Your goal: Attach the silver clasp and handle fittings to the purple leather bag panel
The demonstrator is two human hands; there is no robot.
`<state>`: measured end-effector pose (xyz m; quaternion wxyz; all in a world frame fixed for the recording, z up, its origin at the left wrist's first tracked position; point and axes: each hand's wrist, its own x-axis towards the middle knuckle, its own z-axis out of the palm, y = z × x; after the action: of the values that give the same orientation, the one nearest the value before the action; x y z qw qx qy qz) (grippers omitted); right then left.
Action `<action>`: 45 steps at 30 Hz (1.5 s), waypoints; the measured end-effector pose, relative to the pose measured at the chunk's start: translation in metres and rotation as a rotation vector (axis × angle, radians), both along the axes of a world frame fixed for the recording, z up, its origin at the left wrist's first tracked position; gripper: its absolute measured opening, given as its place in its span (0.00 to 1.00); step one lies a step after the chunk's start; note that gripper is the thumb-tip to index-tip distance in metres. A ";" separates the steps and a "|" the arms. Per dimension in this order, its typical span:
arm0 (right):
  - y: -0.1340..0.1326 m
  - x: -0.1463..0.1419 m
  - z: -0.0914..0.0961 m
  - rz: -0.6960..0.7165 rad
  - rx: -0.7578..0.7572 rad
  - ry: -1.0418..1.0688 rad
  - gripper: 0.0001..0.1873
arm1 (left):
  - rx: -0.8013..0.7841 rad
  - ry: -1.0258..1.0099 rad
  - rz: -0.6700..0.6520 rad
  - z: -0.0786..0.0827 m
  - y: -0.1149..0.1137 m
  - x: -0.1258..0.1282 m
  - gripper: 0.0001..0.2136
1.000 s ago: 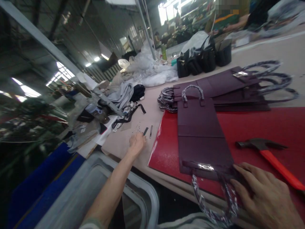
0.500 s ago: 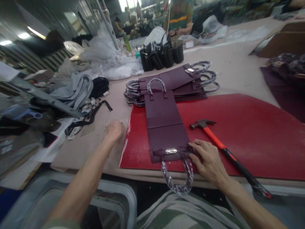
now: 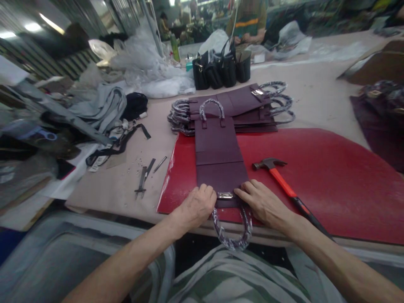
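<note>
A flat dark-purple handbag panel (image 3: 217, 143) lies lengthwise on a red work mat (image 3: 315, 176). It has a plastic-wrapped handle at each end; the near handle (image 3: 233, 242) hangs past the table edge. Across the panel's near end runs a strap with a shiny metal clasp (image 3: 225, 195). My left hand (image 3: 199, 205) is closed, fingers curled on the left end of this strap. On the other side, my right hand (image 3: 265, 204) pinches the strap's right end between thumb and fingers. A claw hammer (image 3: 284, 183) with a red-and-black handle rests right of the panel.
Behind the panel lies a stack of similar purple panels (image 3: 227, 101). Black bags (image 3: 221, 69) stand farther back. Metal hand tools (image 3: 143, 181) and a thin rod (image 3: 160, 164) lie left of the mat. More purple pieces (image 3: 378, 122) are at right. A person (image 3: 248, 25) sits across the table.
My left hand has come right from the table beside the mat onto the panel's strap, uncovering the metal tools there. My right hand stays at the strap's right end.
</note>
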<state>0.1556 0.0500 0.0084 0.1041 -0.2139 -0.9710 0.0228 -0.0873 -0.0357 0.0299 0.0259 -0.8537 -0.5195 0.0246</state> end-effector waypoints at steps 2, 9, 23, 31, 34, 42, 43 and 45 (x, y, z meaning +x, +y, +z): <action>-0.002 -0.001 0.001 0.030 0.057 -0.063 0.18 | 0.013 0.025 -0.035 -0.001 -0.002 -0.005 0.07; 0.001 0.007 -0.005 0.047 -0.025 0.018 0.11 | 0.179 -0.290 -0.198 -0.020 -0.006 -0.038 0.14; 0.002 0.005 -0.014 -0.012 -0.132 0.533 0.10 | 0.246 -0.624 -0.006 -0.029 -0.015 -0.044 0.14; 0.010 -0.009 -0.020 -0.004 -0.004 0.647 0.09 | 0.215 -0.312 1.007 -0.011 0.021 -0.151 0.10; 0.013 -0.005 -0.028 0.030 0.022 0.642 0.10 | 0.116 -0.261 1.166 -0.009 0.029 -0.200 0.12; 0.016 0.001 -0.050 -0.020 0.018 0.609 0.14 | -0.074 -0.250 1.150 -0.008 0.021 -0.256 0.25; 0.015 0.000 -0.047 -0.030 -0.001 0.611 0.12 | -0.062 -0.234 1.139 -0.008 0.018 -0.255 0.25; 0.013 -0.004 -0.036 -0.053 -0.050 0.602 0.10 | -0.032 -0.199 1.112 -0.008 0.015 -0.249 0.24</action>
<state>0.1515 0.0627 -0.0272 0.3822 -0.2254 -0.8898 0.1065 -0.3363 -0.0203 0.0214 -0.0531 -0.4502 -0.8905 -0.0384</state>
